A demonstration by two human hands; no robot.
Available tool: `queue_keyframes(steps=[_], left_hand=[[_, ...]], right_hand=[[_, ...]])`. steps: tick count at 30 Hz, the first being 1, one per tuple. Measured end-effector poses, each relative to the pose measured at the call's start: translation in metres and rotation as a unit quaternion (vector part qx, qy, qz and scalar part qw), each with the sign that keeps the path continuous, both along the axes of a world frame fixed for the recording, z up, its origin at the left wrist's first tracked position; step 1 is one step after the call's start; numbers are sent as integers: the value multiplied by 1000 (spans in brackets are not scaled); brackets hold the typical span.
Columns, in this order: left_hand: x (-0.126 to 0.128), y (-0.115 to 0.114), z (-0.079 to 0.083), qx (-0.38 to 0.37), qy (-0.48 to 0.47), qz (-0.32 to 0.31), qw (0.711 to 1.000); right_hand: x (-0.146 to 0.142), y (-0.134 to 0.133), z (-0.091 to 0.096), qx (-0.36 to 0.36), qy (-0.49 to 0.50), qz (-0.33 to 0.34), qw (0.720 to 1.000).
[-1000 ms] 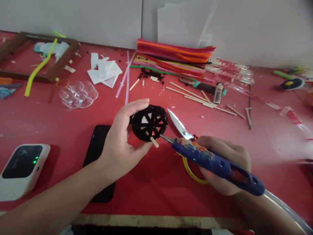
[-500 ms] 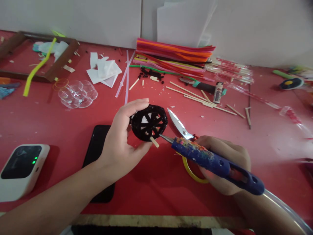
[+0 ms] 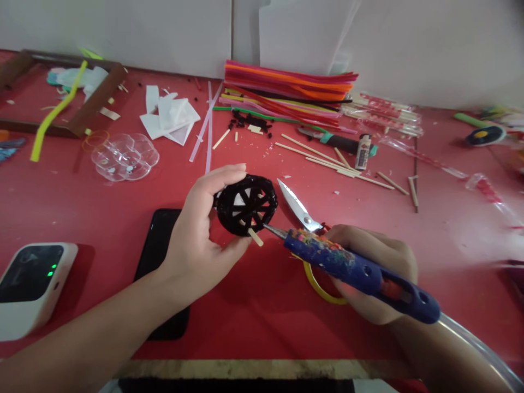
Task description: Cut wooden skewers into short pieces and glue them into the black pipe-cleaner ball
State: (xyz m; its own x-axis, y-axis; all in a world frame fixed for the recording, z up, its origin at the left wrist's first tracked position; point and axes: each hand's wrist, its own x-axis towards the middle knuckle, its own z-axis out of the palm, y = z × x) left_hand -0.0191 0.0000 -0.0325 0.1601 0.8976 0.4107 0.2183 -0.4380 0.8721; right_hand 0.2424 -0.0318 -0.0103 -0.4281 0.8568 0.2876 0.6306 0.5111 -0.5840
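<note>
My left hand (image 3: 200, 234) grips a small black wheel with spokes (image 3: 245, 204) by its rim, held just above the red table (image 3: 82, 202). A short wooden stick (image 3: 256, 236) pokes out of the wheel's lower side. My right hand (image 3: 370, 267) is closed round a blue hot glue pen (image 3: 360, 273), paint-stained near the front. Its metal tip (image 3: 272, 230) touches the wheel beside the stick.
Scissors (image 3: 301, 210) with a yellow handle lie under the glue pen. A black phone (image 3: 161, 262) lies below my left wrist and a white device (image 3: 28, 281) at the left edge. Pipe cleaners (image 3: 286, 90), wooden sticks (image 3: 327, 158), a clear plastic tray (image 3: 123, 157) and paper scraps (image 3: 170, 117) lie behind.
Both hands keep their hold, with the tip at the same spot on the wheel. The view has drifted slightly, so everything sits a little further left.
</note>
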Motion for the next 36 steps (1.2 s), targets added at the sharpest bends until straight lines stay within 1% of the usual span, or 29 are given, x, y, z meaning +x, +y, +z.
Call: queue_keyframes(steps=[6,10,18,22,25,28,30,31,34,36], left_hand=[[0,1,-1,2,-2,5,1000],[0,1,-1,2,-3,5,1000],[-1,1,1,31,21,11,999],[-1,3,1,61,63,26,996],[-3,5,2,118,99,36,987],[-4,7,4,154,99,41,982],[-4,7,4,141,68,43,987],[-3,7,4,121,38,43,991],[0,7,4,17,-71,52,996],[2,9,3,-53,-133,70,987]], right_hand=[[2,2,-2,31,2,6,1000],[2,2,-2,30,2,4,1000],[2,0,-1,22,-11,-3,1000],[3,2,-4,13,3,8,1000],[4,3,-6,4,15,15,1000],[7,6,-4,3,-5,25,1000],[11,8,-1,10,-32,13,999],[14,10,0,16,-47,-8,999],[25,20,0,31,-121,-113,986],[34,27,-3,10,-190,-171,967]])
